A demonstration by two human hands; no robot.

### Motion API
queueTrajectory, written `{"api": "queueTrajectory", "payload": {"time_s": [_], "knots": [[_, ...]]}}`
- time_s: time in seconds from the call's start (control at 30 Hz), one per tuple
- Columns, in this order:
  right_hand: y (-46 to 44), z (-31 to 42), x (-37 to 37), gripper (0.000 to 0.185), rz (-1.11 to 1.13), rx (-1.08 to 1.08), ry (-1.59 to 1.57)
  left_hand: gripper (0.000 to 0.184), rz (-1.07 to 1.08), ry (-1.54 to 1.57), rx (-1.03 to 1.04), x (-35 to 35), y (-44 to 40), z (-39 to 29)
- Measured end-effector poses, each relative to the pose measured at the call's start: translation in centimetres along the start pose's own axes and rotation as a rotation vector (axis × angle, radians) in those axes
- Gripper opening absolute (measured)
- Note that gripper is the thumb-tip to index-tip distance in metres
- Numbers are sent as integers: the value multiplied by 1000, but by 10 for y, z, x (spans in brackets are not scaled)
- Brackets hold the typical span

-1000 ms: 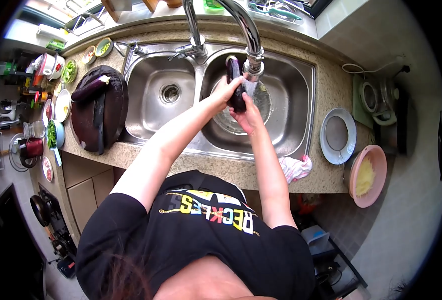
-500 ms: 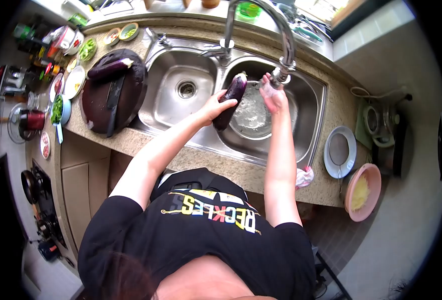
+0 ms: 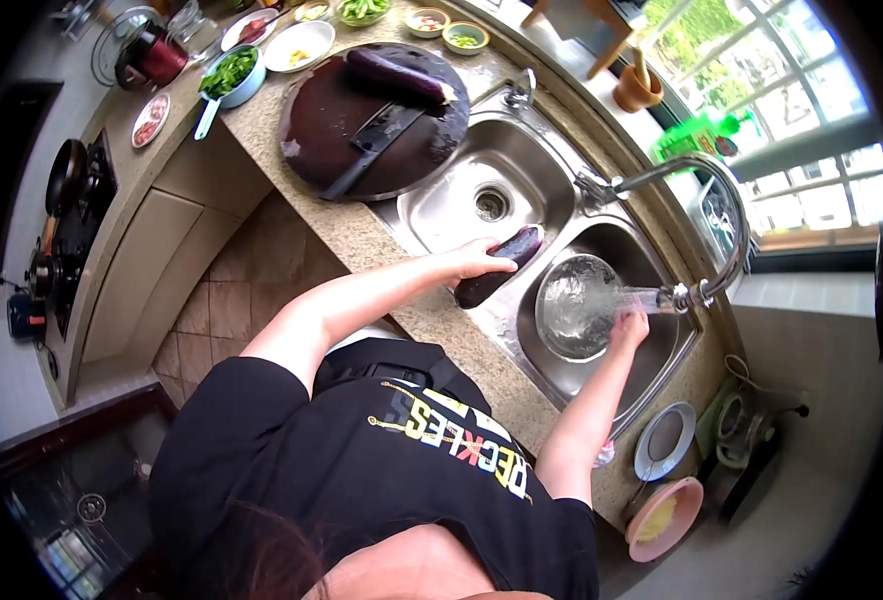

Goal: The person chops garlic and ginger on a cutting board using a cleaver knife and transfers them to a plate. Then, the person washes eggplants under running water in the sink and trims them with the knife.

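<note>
My left hand (image 3: 477, 259) is wrapped around a dark purple eggplant (image 3: 503, 267), holding it tilted over the divider between the sink basins. Water runs from the curved tap (image 3: 737, 235) in a stream into a round metal bowl (image 3: 554, 325) in the right-hand basin. At the edge of that stream, just below the spout, is my right hand (image 3: 631, 328); the water blurs its fingers. Another eggplant (image 3: 398, 76) lies on the round dark cutting board (image 3: 307, 130), beside a cleaver (image 3: 377, 140).
Left of the sink, the counter carries a blue-handled pot of greens (image 3: 230, 78), a white plate (image 3: 300, 45) and several small bowls. Right of it are a strainer on a light plate (image 3: 665, 443) and a pink bowl (image 3: 666, 520). A green bottle (image 3: 697, 138) stands by the window.
My view has turned and shifted toward the left. The eggplant stays in my left hand. My right hand, spread beneath the tap before, now looks more gathered beside the stream.
</note>
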State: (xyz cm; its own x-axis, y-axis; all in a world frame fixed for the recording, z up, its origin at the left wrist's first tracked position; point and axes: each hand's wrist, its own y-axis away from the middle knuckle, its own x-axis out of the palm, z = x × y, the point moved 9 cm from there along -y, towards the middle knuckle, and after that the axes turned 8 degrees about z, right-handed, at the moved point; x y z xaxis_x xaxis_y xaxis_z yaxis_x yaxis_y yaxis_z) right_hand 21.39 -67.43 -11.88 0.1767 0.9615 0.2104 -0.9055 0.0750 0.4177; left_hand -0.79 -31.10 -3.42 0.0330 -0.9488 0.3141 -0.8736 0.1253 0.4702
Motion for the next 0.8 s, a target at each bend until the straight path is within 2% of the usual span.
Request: {"api": "queueTrajectory", "payload": {"time_s": [0.07,0.1,0.17,0.2,0.23,0.33,0.37,0.4,0.43,0.5,0.53,0.57,0.6,0.67,0.73,0.77,0.8], "knots": [[1,5,24,21,97,-11,494,48,-32,63,5,-20,6,6],[16,7,52,21,149,-152,668,47,-17,124,-53,-26,10,10],[78,16,150,23,388,-273,931,44,5,226,-109,-37,14,16],[106,22,195,20,449,-377,1133,44,3,234,-108,-41,17,16],[137,27,241,19,352,-681,1423,43,-17,222,-113,-45,19,15],[239,33,373,14,482,-1079,1319,49,-9,232,-106,-57,10,27],[257,21,407,16,576,-984,1289,48,1,189,-98,-63,-6,45],[269,-2,437,26,747,-777,1290,48,10,145,-90,-67,-16,58],[286,-24,466,32,877,-725,1263,49,41,250,282,-54,17,-7],[322,-62,510,44,1111,-594,1279,40,111,85,48,-58,24,6],[338,-79,525,49,1215,-511,1327,36,148,-79,-159,-66,31,16],[345,-94,535,50,1241,-517,1305,46,117,-67,-125,-68,35,16],[347,-113,540,52,1266,-522,1283,55,110,-160,-278,-73,23,40],[344,-125,546,47,1211,-595,1308,69,129,-224,-323,-74,43,21],[328,-136,540,42,1169,-260,1321,65,134,-226,-317,-76,55,11],[326,-130,537,39,1155,-289,1218,62,133,-212,-294,-76,55,15],[331,-116,532,37,1148,-189,1218,59,136,-200,-263,-75,51,19]]}}
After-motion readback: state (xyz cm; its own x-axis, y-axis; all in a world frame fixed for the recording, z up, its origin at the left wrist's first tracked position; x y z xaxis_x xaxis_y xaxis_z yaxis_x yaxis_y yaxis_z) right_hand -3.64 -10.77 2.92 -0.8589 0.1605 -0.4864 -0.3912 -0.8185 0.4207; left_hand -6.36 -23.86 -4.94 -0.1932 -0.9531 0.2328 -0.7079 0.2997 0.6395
